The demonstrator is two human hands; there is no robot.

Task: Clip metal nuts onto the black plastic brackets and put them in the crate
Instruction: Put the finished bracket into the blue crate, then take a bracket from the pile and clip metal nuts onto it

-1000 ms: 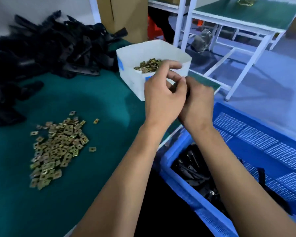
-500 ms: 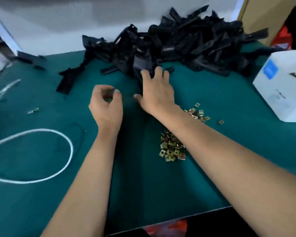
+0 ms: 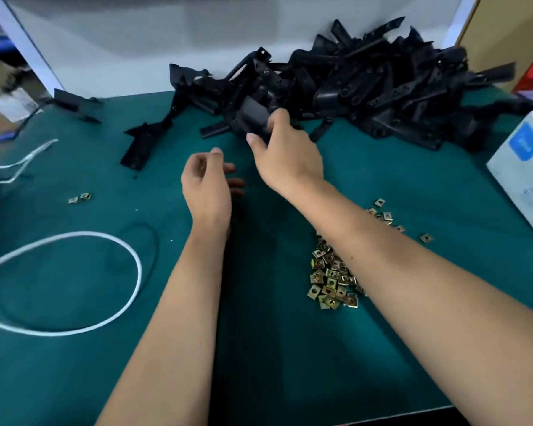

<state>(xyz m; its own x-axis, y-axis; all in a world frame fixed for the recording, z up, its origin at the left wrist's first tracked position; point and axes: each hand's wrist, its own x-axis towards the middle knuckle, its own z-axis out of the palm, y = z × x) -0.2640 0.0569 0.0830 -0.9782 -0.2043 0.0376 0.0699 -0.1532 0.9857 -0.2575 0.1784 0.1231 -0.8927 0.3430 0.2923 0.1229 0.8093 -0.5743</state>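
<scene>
My right hand (image 3: pixel 285 158) now grips a black bracket (image 3: pixel 253 118); before, it lay flat. Left hand (image 3: pixel 206 186) hangs loosely curled, empty. Box (image 3: pixel 523 179) label unreadable.

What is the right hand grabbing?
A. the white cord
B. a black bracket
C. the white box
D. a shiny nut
B: the right hand has its fingers curled round a black bracket at the near edge of the black pile, while the nuts lie under the forearm, untouched.
</scene>
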